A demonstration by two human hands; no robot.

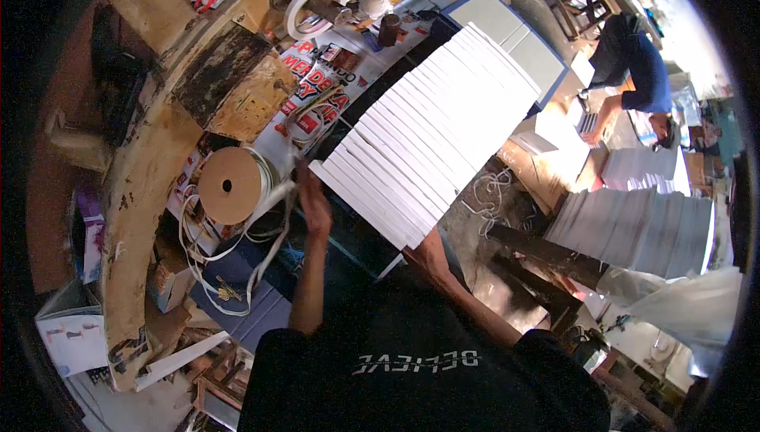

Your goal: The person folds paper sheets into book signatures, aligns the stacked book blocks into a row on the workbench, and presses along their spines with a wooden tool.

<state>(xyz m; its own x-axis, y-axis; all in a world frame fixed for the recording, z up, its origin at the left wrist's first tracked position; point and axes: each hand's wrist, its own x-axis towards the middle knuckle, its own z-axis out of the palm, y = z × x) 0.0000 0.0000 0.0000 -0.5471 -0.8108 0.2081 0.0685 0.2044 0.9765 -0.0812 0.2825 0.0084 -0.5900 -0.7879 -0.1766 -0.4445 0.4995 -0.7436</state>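
A long stack of white page blocks sits on the dark tabletop, directly in front of the person and towards the tabletop's right edge. The step in hand appears to be steadying or squaring this stack: the right hand is at the corner of its near end, while the left hand is just beside its left corner. The right hand's fingers are hidden by the paper, so whether they pinch, press or merely support cannot be judged. The left hand is upright and blurred, its fingers apparently extended; whether it touches the paper or grips anything is unclear.

The long axis of the stack runs obliquely, from the near end by the person's black shirt to the far end beside a blue-edged hardcover case. The individual blocks lie across that axis, and their edges make a slightly uneven, stepped line down the left side. Any shift of the stack would call for even pressure from both hands, since the loose blocks could slide apart.

Left of the left hand, a cardboard-sided spool stands near the tabletop's left edge, with loops of white strapping trailing from it over a dark blue cover. Farther up that side, a white tape roll rests by a printed banner.
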